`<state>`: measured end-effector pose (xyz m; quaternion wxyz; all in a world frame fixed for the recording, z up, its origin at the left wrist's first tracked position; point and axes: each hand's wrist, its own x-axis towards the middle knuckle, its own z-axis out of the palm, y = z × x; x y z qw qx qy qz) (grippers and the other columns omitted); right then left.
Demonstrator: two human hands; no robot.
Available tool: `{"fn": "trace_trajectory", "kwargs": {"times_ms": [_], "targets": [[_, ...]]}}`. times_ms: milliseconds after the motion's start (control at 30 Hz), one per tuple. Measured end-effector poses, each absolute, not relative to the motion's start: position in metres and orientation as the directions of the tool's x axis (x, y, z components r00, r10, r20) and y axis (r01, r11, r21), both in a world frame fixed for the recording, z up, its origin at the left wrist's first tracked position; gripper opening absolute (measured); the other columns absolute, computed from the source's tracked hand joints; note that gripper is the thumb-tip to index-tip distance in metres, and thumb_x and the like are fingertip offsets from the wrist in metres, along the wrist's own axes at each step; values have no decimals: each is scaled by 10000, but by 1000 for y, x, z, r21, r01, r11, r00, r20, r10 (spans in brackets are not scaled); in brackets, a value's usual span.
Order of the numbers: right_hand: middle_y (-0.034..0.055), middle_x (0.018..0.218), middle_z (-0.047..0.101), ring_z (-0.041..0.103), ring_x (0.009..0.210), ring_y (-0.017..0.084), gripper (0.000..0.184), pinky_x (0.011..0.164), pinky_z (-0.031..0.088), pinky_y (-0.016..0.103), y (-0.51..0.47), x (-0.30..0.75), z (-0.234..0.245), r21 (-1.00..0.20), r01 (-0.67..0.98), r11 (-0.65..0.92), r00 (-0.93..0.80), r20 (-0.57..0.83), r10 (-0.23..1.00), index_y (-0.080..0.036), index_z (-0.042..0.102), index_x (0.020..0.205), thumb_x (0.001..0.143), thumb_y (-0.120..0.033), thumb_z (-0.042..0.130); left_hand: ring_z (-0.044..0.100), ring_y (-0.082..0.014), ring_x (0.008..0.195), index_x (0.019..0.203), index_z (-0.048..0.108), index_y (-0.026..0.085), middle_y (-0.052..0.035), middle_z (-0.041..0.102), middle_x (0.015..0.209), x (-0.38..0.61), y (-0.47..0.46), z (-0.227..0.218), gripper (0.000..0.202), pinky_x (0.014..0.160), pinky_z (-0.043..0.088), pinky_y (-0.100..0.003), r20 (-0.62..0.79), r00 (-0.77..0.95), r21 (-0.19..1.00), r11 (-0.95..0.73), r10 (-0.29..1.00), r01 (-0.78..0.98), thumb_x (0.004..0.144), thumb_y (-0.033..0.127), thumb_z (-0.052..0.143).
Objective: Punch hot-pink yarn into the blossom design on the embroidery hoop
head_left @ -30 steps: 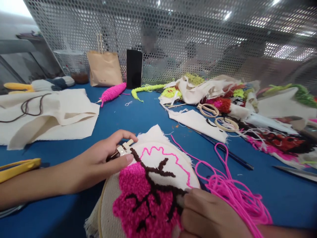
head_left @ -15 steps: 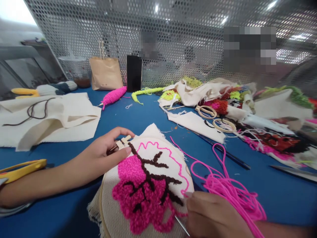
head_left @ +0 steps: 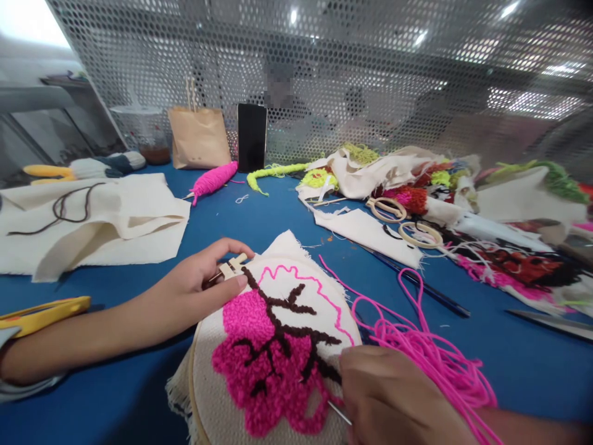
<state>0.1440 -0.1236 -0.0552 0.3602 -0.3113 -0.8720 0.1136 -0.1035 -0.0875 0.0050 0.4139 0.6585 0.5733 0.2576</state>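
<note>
A wooden embroidery hoop [head_left: 198, 346] holds cream cloth worked with fluffy pink loops and dark brown branch lines [head_left: 273, 346]. My left hand [head_left: 194, 290] grips the hoop's upper left rim at its wooden clasp [head_left: 231, 267], thumb pressed on the cloth. My right hand [head_left: 393, 398] is closed round a punch needle whose thin metal tip [head_left: 340, 413] touches the pink loops at the lower right. Loose pink yarn [head_left: 430, 352] trails from my right hand across the blue table [head_left: 259, 213].
Folded cream cloth [head_left: 92, 216] lies at the left, yellow-handled scissors [head_left: 41, 312] near my left forearm. A pink yarn skein [head_left: 213, 178], a black phone [head_left: 251, 137] and a paper bag [head_left: 199, 137] stand by the perforated screen. Yarn, cloth scraps and small hoops [head_left: 417, 232] crowd the right.
My right hand has shifted along the lower right edge of the pink loops, the needle tip came into view, and the hoop turned slightly. My left hand kept its hold.
</note>
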Motion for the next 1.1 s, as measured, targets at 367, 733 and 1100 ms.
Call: {"fn": "trace_trajectory", "kwargs": {"times_ms": [367, 733, 1100], "targets": [[33, 480, 519, 499, 442, 167, 414, 401, 406, 277, -120, 140, -45, -510, 359, 782, -357, 699, 620, -240, 517, 576, 921, -350, 316, 304, -93, 479, 1134, 446, 263, 94, 322, 529, -104, -87, 5, 370, 425, 220, -167, -166, 216, 844, 25, 962, 536, 860, 507, 486], [23, 674, 497, 492, 665, 184, 218, 555, 443, 260, -108, 138, -21, -346, 467, 814, -689, 435, 580, -246, 586, 693, 851, -385, 534, 365, -93, 545, 1177, 418, 272, 60, 478, 653, -105, -89, 6, 386, 472, 274, -161, -216, 319, 926, 90, 923, 367, 871, 499, 489], [-18, 675, 431, 393, 617, 143, 274, 534, 248, 301, -125, 124, -63, -306, 509, 804, -434, 716, 547, -193, 383, 582, 847, -170, 451, 367, -90, 525, 1196, 408, 255, 56, 497, 664, -105, -92, 9, 377, 454, 266, -178, -154, 370, 930, 9, 916, 366, 883, 453, 481]]}}
